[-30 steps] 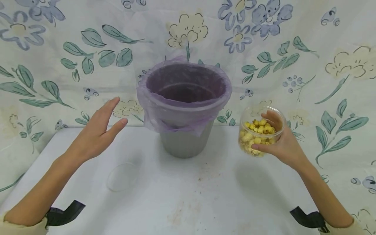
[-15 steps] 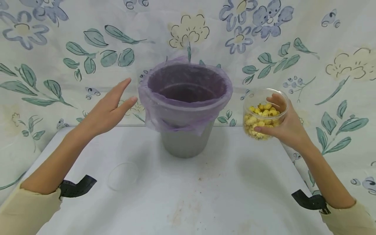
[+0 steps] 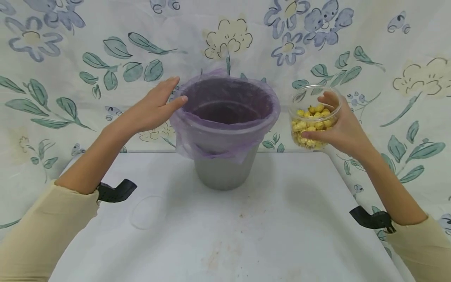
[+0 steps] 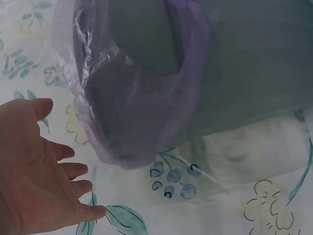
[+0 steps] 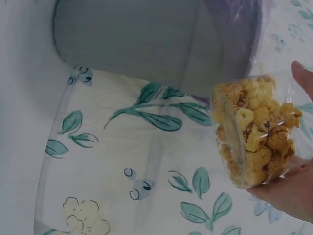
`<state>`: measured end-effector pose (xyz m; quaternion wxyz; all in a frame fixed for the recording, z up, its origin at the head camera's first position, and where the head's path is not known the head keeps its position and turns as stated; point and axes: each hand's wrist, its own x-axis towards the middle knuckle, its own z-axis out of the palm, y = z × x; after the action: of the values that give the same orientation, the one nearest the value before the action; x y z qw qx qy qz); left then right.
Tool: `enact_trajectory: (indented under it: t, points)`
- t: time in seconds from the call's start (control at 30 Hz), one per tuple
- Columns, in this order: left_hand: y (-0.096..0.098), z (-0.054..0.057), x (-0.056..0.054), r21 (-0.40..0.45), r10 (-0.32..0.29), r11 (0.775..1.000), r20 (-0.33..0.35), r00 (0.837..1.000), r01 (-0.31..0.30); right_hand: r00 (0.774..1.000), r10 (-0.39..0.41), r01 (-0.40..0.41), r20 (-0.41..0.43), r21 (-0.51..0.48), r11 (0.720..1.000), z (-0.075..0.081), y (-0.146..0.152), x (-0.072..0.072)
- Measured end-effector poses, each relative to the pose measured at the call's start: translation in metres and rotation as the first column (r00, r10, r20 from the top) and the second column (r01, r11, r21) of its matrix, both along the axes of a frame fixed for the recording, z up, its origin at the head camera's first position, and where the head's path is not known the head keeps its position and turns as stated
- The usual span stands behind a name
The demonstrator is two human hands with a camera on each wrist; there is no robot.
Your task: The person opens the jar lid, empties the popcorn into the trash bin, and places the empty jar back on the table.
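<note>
My right hand (image 3: 347, 127) grips a clear plastic jar (image 3: 315, 94) from its right side, raised above the table's far right part. Yellow popcorn (image 3: 313, 121) fills roughly its lower half, and the top has no lid on it. In the right wrist view the popcorn (image 5: 261, 127) shows through the jar's wall. My left hand (image 3: 149, 107) is at the left rim of a grey trash bin (image 3: 225, 172), fingers extended and holding nothing. A purple plastic bag (image 3: 225, 129) lines the bin and folds over its rim. In the left wrist view the left hand (image 4: 44, 176) is spread beside the bag.
A thin clear round lid (image 3: 148, 211) lies on the white table (image 3: 190, 243), left of the bin. Brownish crumbs and smears (image 3: 225, 250) mark the table's middle. Behind it hangs a flower-patterned cloth (image 3: 141, 23). Dark straps (image 3: 116, 192) sit on both forearms.
Both hands have risen. The left moved up and right to the bin's rim, while the right lifted the jar of popcorn higher. The bin and lid stayed in place.
</note>
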<state>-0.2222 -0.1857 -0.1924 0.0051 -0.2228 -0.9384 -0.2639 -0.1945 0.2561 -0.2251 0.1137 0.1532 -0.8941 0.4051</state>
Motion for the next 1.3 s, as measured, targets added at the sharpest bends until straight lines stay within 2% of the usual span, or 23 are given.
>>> enact_trajectory:
  t: [0.23,0.37,0.53,0.73,1.07,1.2,1.3]
  points:
    - [0.015,0.004,-0.02,-0.121,0.017,0.993,0.042,0.999,-0.012,1.0,0.01,-0.01,-0.019,0.002,1.0,0.011,-0.004,-0.012]
    - [0.021,0.004,-0.028,-0.219,0.051,0.975,0.057,0.997,-0.037,0.999,-0.003,0.004,-0.035,0.031,1.0,0.018,-0.005,-0.018]
    - [0.026,0.0,-0.036,-0.295,0.075,0.954,0.086,0.994,-0.046,0.998,-0.038,0.042,-0.059,0.074,0.996,0.025,-0.005,-0.025]
    - [0.028,-0.005,-0.037,-0.309,0.084,0.95,0.102,0.991,-0.048,0.993,-0.056,0.07,-0.108,0.125,0.99,0.034,-0.009,-0.032]
    - [0.028,-0.006,-0.038,-0.345,0.106,0.937,0.12,0.987,-0.058,0.978,-0.052,0.1,-0.202,0.235,0.967,0.047,-0.025,-0.047]
    - [0.028,-0.005,-0.038,-0.351,0.109,0.934,0.123,0.986,-0.059,0.967,-0.041,0.116,-0.25,0.291,0.95,0.05,-0.034,-0.054]
    - [0.028,-0.005,-0.037,-0.349,0.113,0.935,0.12,0.986,-0.064,0.959,-0.033,0.135,-0.282,0.353,0.926,0.05,-0.041,-0.059]
